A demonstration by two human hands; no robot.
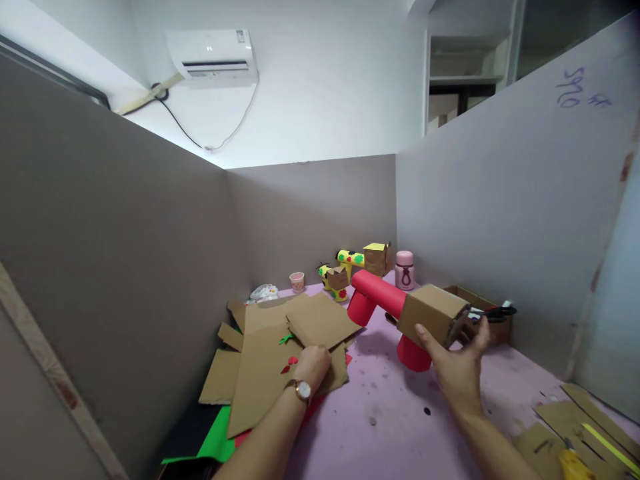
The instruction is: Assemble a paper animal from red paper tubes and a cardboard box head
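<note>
My right hand [456, 370] grips the cardboard box end [434, 312] of a figure, thumb and fingers around the box's near end. The figure's body is a red paper tube [381, 293] with red tube legs [414, 353] below it. Over a pile of cardboard, my left hand [314, 367] is closed at the near edge of a loose cardboard sheet [325, 319]; its fingertips are hidden. A larger cardboard sheet [263, 380] lies beneath, with red paper cutouts [289, 364] and a green paper cutout [286, 339] on it.
Yellow spotted tube figures [351, 258] with cardboard heads stand at the back, near a paper cup [297, 282] and a pink bottle [405, 271]. An open cardboard box [500, 332] holds scissors [495, 313] at right. Cardboard scraps [565, 420] and a yellow-handled tool [575, 463] lie front right. Partitions enclose the table.
</note>
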